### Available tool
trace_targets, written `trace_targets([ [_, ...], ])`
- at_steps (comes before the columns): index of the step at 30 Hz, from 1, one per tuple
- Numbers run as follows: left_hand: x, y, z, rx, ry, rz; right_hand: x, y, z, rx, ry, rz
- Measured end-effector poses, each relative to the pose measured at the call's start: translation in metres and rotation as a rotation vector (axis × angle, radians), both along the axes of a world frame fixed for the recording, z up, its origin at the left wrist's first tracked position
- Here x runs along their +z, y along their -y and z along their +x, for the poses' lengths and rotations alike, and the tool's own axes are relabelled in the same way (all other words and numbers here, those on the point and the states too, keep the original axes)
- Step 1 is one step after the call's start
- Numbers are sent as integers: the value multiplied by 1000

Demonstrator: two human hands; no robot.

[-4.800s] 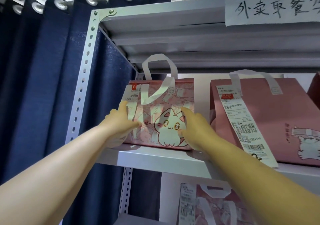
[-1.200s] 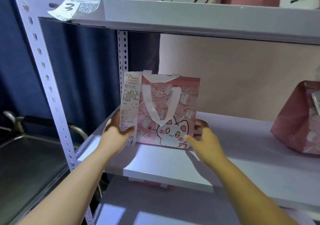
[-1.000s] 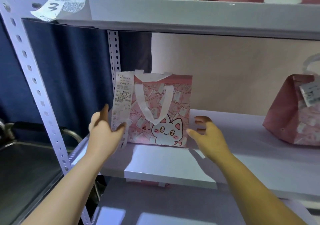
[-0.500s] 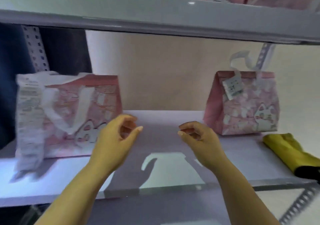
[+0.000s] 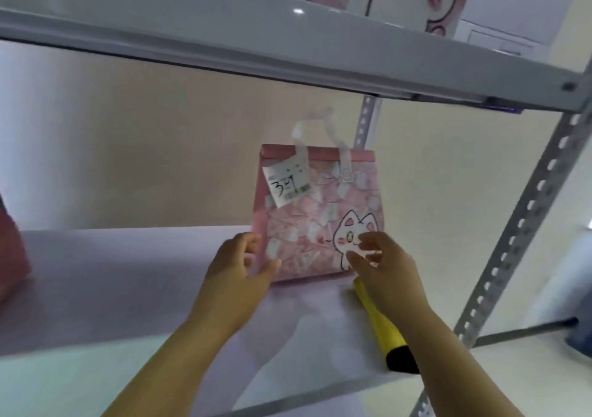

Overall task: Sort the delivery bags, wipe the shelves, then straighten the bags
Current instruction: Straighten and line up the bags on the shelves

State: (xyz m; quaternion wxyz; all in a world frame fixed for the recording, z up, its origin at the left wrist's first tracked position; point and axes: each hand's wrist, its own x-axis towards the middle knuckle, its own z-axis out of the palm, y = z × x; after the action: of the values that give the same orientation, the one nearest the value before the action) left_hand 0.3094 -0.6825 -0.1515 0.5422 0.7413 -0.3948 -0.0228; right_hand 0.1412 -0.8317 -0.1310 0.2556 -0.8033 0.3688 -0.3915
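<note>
**Figure. Head view, the bag on the middle shelf.** The pink, soft-sided delivery bag with a white cartoon cat and white strap handles [image 5: 315,224] stood upright on the pale grey metal shelf board [image 5: 128,288], towards its right end and close to the back wall. The left hand [image 5: 238,267] lay at the bag's lower left corner, fingers loosely curved and thumb reaching across the front panel. Motion blur hid whether it had closed on the corner. The right hand [image 5: 382,267] hovered before the cat print at the lower right with fingers spread, and it gripped nothing. Contact with the panel could not be confirmed.

*Handling.* The bag appeared light and pliable, its walls creased, not rigid. A squeeze at mid-panel would probably buckle it and disturb the contents. The base corners or side edges, held by both hands, offered the firmest purchase for squaring it, and the handles suited lifting only.

*Writing.* A white paper receipt [image 5: 286,184] hung slantwise at the upper left of the bag. It bore a handwritten number beginning with 3, whose remaining strokes were uncertain. Its print and barcode were too blurred to read.

*Nearby.* A yellow roll-shaped item with a black end [image 5: 386,330], possibly the wiping cloth, lay on the board just before the bag's right corner, beneath the right forearm.
</note>
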Motion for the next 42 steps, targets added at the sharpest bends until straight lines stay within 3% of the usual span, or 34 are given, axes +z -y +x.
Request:
trace_targets([
  [5, 3, 37, -5, 53, -46, 108, 3, 50, 1, -107, -71, -51],
  [10, 6, 57, -6, 4, -111, 134, 5, 84, 17, -75, -268, 115],
  [16, 6, 50, -7, 39, -157, 78, 3, 91, 29, -29, -104, 269],
  [28, 7, -64, 23, 131, -114, -82, -3, -12, 45, 156, 159, 371],
  [42, -5, -198, 69, 221, -25, -29, -20, -138, 87, 300, 128, 364],
])
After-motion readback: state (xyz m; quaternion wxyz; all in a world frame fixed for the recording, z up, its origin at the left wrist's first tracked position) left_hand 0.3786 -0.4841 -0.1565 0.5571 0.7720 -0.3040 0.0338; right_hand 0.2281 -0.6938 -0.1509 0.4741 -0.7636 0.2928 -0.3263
